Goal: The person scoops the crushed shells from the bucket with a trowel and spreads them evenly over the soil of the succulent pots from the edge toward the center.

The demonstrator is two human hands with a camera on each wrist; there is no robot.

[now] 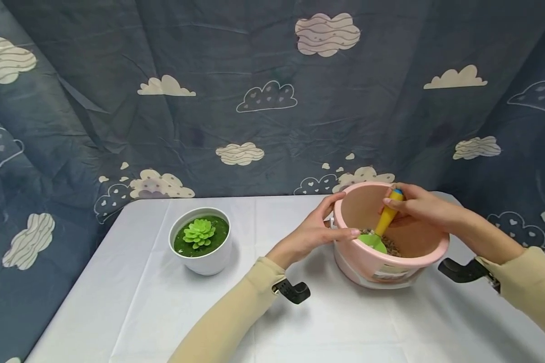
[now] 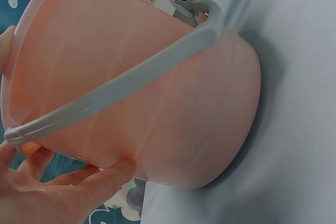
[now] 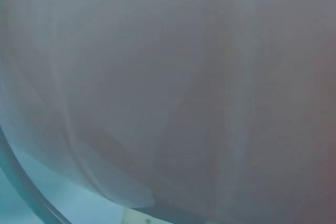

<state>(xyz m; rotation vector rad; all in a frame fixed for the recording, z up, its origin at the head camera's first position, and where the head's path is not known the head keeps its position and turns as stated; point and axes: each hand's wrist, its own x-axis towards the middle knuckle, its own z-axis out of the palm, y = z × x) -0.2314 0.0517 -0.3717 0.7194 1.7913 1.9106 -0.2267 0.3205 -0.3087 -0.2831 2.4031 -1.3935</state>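
Yellow-handled scoop (image 1: pixel 386 219) (green-bladed) is gripped by right hand (image 1: pixel 415 204), pink bucket (image 1: pixel 361 264) by left hand (image 1: pixel 311 232).

Pale pink on bucket (image 1: pixel 354 257), light grey on handle (image 2: pixel 115 93). Yellow on spade (image 1: pixel 387 218), with blue end, lime blade (image 1: pixel 373 242). Mottled grey-brown in gravel (image 1: pixel 392 247). White on pot (image 1: pixel 209 263) and counter (image 1: pixel 154 302), bright green on plant (image 1: pixel 199 233). Slate blue on backdrop (image 1: pixel 218 60), patterned with cream clouds (image 1: pixel 328 34): wavy-lined, plain, spotted. Beige on sleeves (image 1: pixel 222 317).
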